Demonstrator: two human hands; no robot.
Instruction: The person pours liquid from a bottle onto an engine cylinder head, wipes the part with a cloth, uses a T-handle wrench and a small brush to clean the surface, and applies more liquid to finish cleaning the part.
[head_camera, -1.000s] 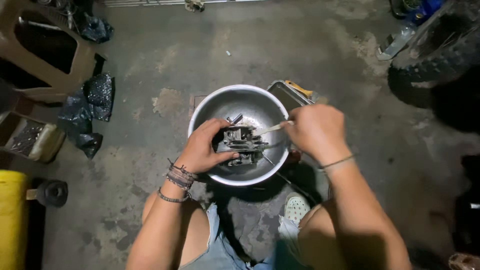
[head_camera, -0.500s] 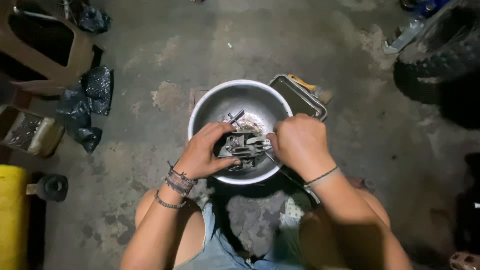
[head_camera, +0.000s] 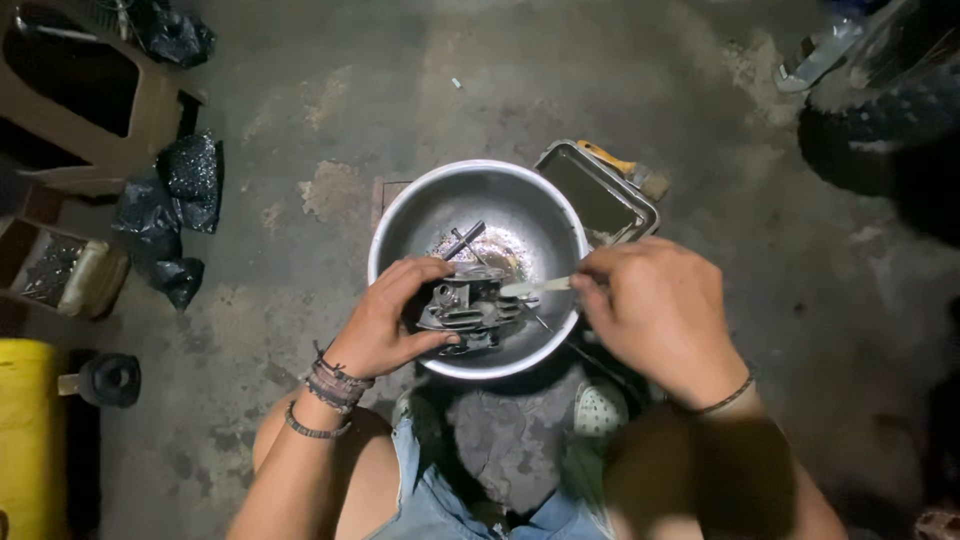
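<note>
Engine part (head_camera: 462, 305) gripped by left fingers (head_camera: 385, 315) over steel bowl (head_camera: 420, 215); right fingers (head_camera: 655, 310) pinch brush (head_camera: 535, 286); stained concrete floor (head_camera: 330, 110).

Stained concrete floor (head_camera: 560, 90), steel bowl (head_camera: 420, 215), tray (head_camera: 640, 205)

A metal bowl (head_camera: 478, 268) sat on the concrete floor (head_camera: 330, 100) before the person's knees. In it lay an engine part (head_camera: 466, 303), with a small tool (head_camera: 462, 239) behind it. A rectangular tray (head_camera: 598, 192) touched the bowl's far right rim, a brush (head_camera: 625, 171) just beyond. A tyre (head_camera: 880, 120) stood far right; a stool (head_camera: 90, 100) and crumpled bags (head_camera: 170, 215) far left.
</note>
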